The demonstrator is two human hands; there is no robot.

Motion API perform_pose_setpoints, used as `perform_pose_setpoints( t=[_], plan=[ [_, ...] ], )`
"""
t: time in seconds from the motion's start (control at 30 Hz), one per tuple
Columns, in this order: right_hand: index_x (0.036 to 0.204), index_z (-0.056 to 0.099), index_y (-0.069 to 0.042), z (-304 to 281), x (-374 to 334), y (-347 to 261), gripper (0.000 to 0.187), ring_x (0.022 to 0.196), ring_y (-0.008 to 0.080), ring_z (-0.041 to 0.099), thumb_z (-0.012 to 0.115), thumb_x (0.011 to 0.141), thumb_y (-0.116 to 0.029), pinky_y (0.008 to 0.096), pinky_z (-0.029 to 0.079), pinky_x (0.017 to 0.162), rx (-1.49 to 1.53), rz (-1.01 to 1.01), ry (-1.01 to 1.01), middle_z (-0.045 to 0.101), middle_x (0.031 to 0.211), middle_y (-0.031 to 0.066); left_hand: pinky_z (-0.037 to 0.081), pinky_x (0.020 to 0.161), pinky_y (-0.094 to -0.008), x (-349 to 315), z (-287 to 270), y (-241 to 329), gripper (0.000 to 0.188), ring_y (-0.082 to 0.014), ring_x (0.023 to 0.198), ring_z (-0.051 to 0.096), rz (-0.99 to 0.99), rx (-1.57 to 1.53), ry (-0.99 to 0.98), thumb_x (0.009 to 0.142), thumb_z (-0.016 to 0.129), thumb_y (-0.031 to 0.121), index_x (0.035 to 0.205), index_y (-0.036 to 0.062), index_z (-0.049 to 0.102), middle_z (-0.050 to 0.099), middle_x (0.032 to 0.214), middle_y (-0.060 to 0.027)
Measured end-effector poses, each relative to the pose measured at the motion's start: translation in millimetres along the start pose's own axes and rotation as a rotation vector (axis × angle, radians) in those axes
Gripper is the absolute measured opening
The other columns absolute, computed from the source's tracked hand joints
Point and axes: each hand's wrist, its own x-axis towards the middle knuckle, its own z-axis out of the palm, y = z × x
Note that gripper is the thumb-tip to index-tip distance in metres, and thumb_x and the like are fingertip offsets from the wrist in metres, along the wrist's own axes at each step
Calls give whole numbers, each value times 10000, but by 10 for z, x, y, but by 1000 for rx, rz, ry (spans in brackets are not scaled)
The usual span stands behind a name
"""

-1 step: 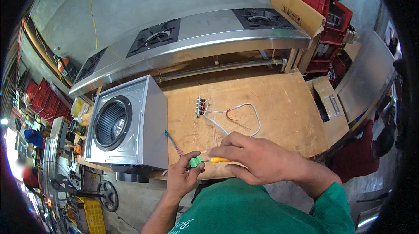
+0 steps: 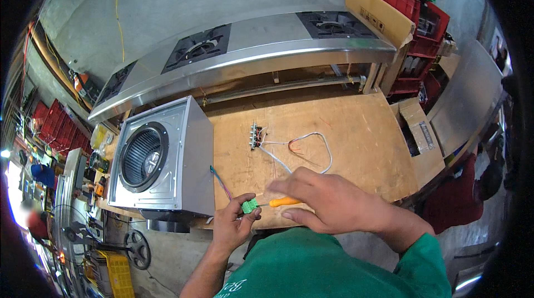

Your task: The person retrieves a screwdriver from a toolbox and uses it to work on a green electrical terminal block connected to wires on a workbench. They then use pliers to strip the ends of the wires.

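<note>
Pinched in the fingers of my left hand (image 2: 231, 228) is a small green terminal block (image 2: 249, 205). The tip of a screwdriver (image 2: 283, 202) with a yellow-orange handle meets the block from the right. My right hand (image 2: 334, 203) is around the handle's rear end; its forefinger is blurred and the thumb sits below the handle. Thin coloured wires (image 2: 223, 185) run from the side of a grey blower housing (image 2: 197, 159) toward my left hand. Where they end is hidden by the fingers. The housing has a round black-rimmed fan inlet (image 2: 143, 156).
Further back on the wooden table (image 2: 361, 137) lies a small circuit part (image 2: 256, 135) with a looped white cable (image 2: 329, 150). A steel stove top (image 2: 261, 36) with burners spans the rear. At right stand stacked crates (image 2: 428, 36) and a cardboard box (image 2: 417, 125).
My right forefinger has shifted off the front of the screwdriver handle, showing more of it. My left hand and the green terminal block stay in place.
</note>
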Motion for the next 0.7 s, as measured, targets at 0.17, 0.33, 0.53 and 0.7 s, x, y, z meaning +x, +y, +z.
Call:
perform_pose_setpoints(
  t=[0.17,0.33,0.53,0.7],
  plan=[
    [1211,544,-101,29,14,168,342,856,373,619,600,879,-161,464,526,702,-48,10,-59,547,1006,154,549,622,-282,41,-6,4,320,-172,702,718,43,68,0,864,708,133,1142,16,602,701,734,-103],
    [1178,565,-87,18,-34,147,315,911,358,617,589,866,-122,447,524,748,-20,29,-22,545,1028,153,547,619,-280,51,21,19,309,-169,692,716,15,55,5,862,709,135,1129,16,609,700,731,-103],
    [1168,585,-83,65,-76,274,314,866,352,632,600,875,-196,446,523,735,30,-100,98,588,965,147,536,607,-280,74,62,-19,301,-168,680,710,36,51,-4,859,711,141,1119,20,618,696,720,-98],
    [1162,608,-66,-7,-86,175,339,921,335,620,647,835,-146,387,510,778,-67,189,7,585,943,152,544,611,-276,97,69,43,308,-162,687,708,18,83,-24,852,716,122,1120,8,616,695,732,-97]
  ],
)
